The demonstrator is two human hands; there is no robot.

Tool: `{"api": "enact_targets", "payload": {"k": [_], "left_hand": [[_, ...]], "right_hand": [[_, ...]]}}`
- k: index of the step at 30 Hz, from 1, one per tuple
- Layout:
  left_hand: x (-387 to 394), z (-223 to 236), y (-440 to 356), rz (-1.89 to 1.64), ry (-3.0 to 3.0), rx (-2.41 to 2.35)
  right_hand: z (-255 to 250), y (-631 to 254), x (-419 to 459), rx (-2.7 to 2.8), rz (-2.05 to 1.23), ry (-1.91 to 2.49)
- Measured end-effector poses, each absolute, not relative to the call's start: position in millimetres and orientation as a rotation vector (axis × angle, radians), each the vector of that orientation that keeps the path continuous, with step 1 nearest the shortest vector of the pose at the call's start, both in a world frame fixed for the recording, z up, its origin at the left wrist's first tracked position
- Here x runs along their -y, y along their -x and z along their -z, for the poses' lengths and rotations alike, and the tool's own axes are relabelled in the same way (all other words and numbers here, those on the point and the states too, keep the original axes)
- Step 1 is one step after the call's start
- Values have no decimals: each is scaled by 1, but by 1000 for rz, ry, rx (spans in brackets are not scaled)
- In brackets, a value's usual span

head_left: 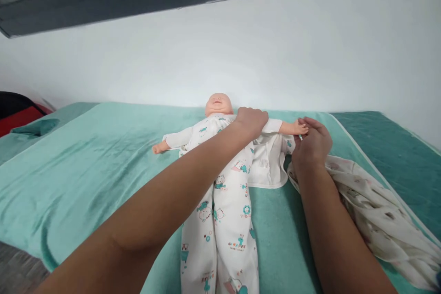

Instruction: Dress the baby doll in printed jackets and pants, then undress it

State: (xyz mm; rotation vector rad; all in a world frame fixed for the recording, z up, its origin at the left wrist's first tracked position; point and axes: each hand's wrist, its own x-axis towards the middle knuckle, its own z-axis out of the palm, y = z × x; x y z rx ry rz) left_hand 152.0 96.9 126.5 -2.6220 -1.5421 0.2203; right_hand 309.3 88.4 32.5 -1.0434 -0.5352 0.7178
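A baby doll (219, 104) lies on its back with both arms spread, dressed in white sleeves and white printed trousers (237, 206). My left hand (252, 121) is closed at the doll's sleeved upper arm on the right side; its fingertips are hidden. The doll's bare hand (299, 127) rests between the fingers and thumb of my right hand (313, 141), which is closed on it. Below that arm, an opened flap of a white printed top (268, 161) spreads over the cover. The doll's other arm (177, 138) stretches to the left, untouched.
A light green cover (86, 156) lies over a darker green one (396, 147). Beside my right forearm is a crumpled cream printed cloth (372, 206). A white wall (310, 46) stands behind, and a red and black object (17, 112) sits at far left.
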Motion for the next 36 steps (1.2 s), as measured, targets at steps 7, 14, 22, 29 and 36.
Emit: {"api": "enact_targets", "payload": {"k": [7,14,22,29,36], "left_hand": [[-74,-115,-144,-54,2689,1592],[-34,-93,-62,897,2575,1748],[-38,-45,5,1785,2486,2015],[-37,-49,-1,1898,2500,2078],[-35,-49,-2,1937,2478,2021]], "right_hand": [[-34,-302,-88,637,-596,1185],[-28,-288,-87,1232,-242,1732],[-16,-269,-80,1599,-100,1881],[-16,-249,-75,1904,-226,1521],[-36,-228,-54,1875,-638,1264]]}}
